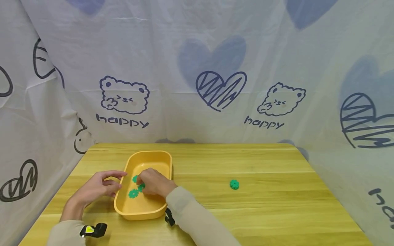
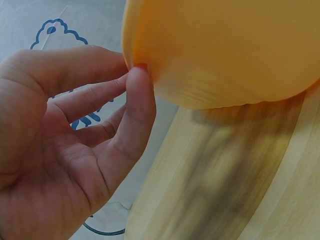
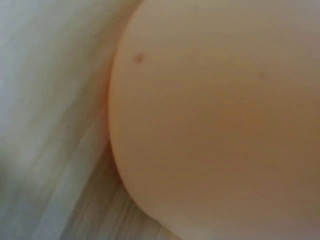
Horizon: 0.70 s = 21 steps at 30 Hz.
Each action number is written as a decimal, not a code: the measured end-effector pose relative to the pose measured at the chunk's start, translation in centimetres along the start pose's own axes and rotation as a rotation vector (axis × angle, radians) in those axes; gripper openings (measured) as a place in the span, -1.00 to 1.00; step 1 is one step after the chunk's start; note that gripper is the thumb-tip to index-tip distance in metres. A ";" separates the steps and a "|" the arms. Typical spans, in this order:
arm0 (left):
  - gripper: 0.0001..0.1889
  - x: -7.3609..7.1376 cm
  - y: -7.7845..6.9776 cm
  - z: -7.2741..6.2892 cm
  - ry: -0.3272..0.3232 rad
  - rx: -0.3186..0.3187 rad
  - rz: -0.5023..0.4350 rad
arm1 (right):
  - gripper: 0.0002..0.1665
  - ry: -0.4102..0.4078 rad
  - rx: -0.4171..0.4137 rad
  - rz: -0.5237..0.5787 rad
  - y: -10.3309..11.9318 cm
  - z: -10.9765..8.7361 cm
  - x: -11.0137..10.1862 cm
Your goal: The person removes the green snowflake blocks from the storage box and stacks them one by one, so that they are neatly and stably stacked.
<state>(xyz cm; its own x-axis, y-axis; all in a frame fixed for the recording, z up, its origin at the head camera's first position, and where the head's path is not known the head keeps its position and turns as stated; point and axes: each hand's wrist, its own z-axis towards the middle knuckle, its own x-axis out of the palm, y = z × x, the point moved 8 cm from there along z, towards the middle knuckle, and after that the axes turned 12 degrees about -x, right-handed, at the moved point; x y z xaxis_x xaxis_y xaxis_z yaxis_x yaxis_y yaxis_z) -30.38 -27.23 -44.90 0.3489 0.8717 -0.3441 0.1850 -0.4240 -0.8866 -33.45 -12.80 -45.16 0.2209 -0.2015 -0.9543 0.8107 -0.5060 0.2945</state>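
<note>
A yellow tray (image 1: 143,216) stands on the left half of the wooden table, with several green notched plastic discs (image 1: 133,193) on its floor. My left hand (image 1: 95,188) holds the tray's left rim, the thumb against the outer wall and a finger reaching to the edge. In the left wrist view, fingertips (image 2: 140,82) meet the curved wall. Inside the tray, my right hand (image 1: 154,181) points down with bent fingers, pinching a green disc (image 1: 141,188) close over the floor. Its fingertips are partly hidden behind the hand.
More green discs (image 1: 234,184) lie in a small pile on the table (image 1: 261,205), right of the tray. A printed cloth (image 1: 172,102) hangs around the table's back and sides. Black straps (image 1: 93,230) sit at both wrists. The right wrist view is blurred.
</note>
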 end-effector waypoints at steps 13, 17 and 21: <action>-0.37 0.2 0.1 -0.1 0.012 0.002 0.001 | -0.78 0.021 -0.052 -0.031 0.2 -0.1 -0.1; -0.38 0.1 0.1 -0.1 0.014 -0.004 0.001 | -0.80 0.020 -0.048 -0.035 0.0 -0.2 -0.2; -0.38 0.1 0.0 0.0 0.019 -0.009 -0.004 | -0.77 0.005 -0.067 -0.037 0.0 -0.3 -0.6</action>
<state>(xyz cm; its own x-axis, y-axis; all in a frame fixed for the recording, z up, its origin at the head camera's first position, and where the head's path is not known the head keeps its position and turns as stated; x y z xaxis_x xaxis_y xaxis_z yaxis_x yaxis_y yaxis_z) -30.33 -27.19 -44.94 0.3651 0.8688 -0.3344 0.1948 -0.4225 -0.8852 -33.37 -12.43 -44.59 0.1927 -0.1798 -0.9646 0.8528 -0.4557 0.2553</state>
